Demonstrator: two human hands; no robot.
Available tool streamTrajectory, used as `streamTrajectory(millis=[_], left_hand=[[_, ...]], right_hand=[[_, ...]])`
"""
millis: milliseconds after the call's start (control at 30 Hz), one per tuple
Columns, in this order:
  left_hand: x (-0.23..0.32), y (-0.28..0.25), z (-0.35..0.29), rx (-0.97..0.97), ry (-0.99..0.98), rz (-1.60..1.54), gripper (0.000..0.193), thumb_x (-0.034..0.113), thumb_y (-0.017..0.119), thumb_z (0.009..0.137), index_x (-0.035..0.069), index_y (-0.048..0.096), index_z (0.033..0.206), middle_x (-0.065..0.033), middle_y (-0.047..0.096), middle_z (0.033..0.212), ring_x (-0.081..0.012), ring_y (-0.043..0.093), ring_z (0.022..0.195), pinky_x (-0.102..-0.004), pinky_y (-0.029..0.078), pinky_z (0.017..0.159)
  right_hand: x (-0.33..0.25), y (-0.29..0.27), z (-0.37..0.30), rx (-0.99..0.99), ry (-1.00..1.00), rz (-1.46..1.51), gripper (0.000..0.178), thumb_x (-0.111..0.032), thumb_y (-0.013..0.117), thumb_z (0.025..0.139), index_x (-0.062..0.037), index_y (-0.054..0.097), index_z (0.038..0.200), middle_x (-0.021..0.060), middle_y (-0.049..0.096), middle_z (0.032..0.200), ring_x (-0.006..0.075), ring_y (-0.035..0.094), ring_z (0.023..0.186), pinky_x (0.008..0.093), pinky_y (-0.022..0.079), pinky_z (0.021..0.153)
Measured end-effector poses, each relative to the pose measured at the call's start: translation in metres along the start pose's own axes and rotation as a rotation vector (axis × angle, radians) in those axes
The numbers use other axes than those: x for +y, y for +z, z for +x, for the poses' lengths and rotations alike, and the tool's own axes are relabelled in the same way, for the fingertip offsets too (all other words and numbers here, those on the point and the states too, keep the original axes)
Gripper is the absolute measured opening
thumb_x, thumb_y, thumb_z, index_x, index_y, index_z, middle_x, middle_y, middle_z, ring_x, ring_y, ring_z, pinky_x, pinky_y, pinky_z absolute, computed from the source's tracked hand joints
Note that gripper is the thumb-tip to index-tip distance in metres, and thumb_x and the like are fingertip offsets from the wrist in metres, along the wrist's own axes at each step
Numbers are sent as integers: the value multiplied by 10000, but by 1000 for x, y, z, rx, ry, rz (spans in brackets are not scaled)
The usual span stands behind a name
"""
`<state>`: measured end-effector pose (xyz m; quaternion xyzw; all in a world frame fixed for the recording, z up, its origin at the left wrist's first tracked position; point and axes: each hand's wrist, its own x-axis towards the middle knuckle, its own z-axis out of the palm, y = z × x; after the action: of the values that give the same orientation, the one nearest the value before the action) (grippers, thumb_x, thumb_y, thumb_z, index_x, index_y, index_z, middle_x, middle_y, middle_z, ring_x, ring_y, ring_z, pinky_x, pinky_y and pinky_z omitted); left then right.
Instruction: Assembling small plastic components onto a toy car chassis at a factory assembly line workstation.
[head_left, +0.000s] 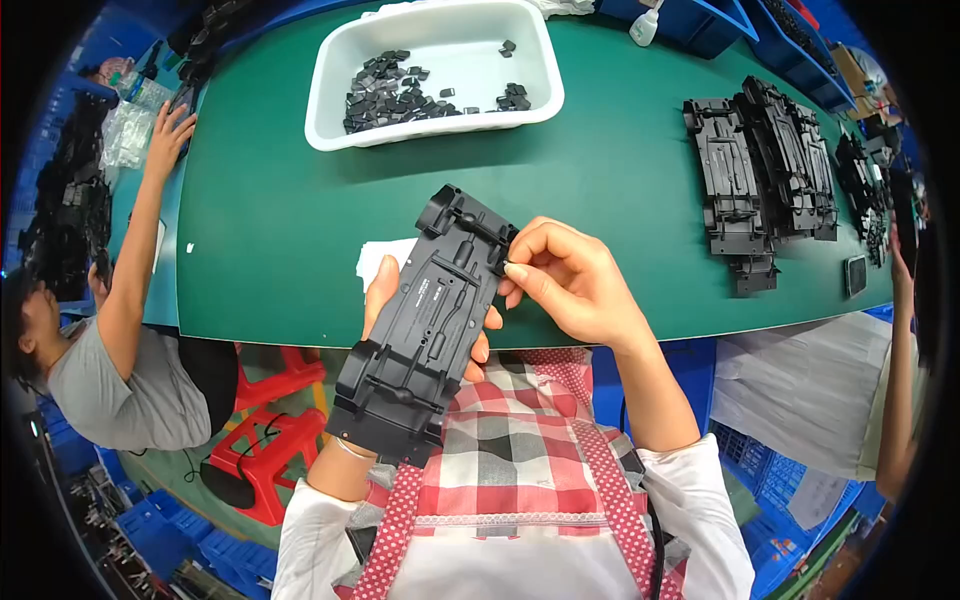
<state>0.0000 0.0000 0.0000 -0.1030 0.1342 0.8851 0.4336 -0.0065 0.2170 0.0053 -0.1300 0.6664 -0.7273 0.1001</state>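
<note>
A long black plastic toy-car chassis point(425, 310) is tilted in front of me, with moulded axles, ribs and wheel arches facing up. My left hand point(379, 292) is closed around it from beneath, thumb along the left edge and fingertips showing at the right edge. At the chassis's upper right edge, my right hand point(562, 275) pinches with thumb and forefinger. Whatever small part sits between those fingertips is too hidden to make out. A white piece of paper point(372, 258) lies on the table behind my left thumb.
A white plastic tub point(435, 137) with several small black pieces point(385, 95) stands at the table's far side. More black chassis point(730, 170) are stacked at the right. A co-worker point(130, 370) sits left by red stools point(262, 450); another person's arm point(900, 380) shows far right.
</note>
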Motion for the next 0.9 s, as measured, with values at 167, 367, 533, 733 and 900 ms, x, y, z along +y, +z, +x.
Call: streamTrajectory(millis=[167, 367, 533, 733, 900], left_hand=[[-5, -2, 2, 7, 15, -4, 889, 699, 269, 905, -84, 407, 1303, -299, 581, 1046, -360, 669, 764, -451, 615, 585], [-3, -1, 1, 38, 35, 19, 864, 683, 266, 914, -80, 426, 1287, -296, 591, 1021, -348, 673, 756, -430, 617, 571], [-3, 1, 1, 78, 59, 56, 854, 676, 254, 919, -80, 438, 1274, -283, 601, 1006, -335, 675, 733, -408, 613, 534], [-3, 2, 0, 92, 71, 92, 845, 671, 256, 922, -77, 447, 1265, -266, 611, 996, -317, 676, 715, -386, 613, 524], [-4, 2, 1, 91, 77, 91, 840, 669, 254, 923, -74, 450, 1262, -258, 615, 992, -306, 677, 711, -375, 613, 525]], right_hand=[[1, -1, -3, 10, 9, -11, 73, -4, 566, 911, 60, 544, 883, 84, 543, 902, 140, 629, 765, 257, 539, 652], [3, 1, 0, 13, -10, -38, 62, 7, 567, 906, 62, 548, 887, 87, 544, 903, 143, 628, 761, 258, 542, 645], [3, 3, 1, 11, -29, -61, 56, 13, 570, 904, 63, 550, 889, 88, 545, 905, 144, 629, 758, 260, 545, 643], [3, 4, 1, 20, -61, -114, 49, 25, 573, 897, 66, 548, 888, 90, 548, 902, 151, 632, 753, 265, 557, 644], [2, 7, 2, 39, -88, -171, 44, 34, 580, 885, 63, 547, 881, 94, 552, 880, 158, 637, 728, 270, 556, 642]])
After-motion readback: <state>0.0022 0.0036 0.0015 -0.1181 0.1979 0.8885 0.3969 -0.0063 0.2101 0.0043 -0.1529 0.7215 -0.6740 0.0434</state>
